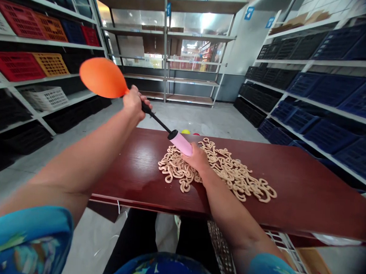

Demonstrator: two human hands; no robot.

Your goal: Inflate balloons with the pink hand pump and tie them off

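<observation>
A partly inflated orange balloon (103,78) sticks out to the left of my left hand (135,104). That hand is closed round the balloon's neck and the black end of a hand pump, whose rod is drawn out. Its fingers hide where balloon and pump meet. My right hand (197,157) grips the pink barrel of the balloon pump (182,143), low over the dark red table (133,167). Beneath and around my right forearm lies a loose pile of beige curled, rope-like pieces (236,173).
Beyond the table's far edge, a yellow round thing (186,132) and a bit of red show. A metal shelf rack (165,51) stands at the back. Crates fill the side shelves, among them a red crate (18,66) and blue crates (333,93).
</observation>
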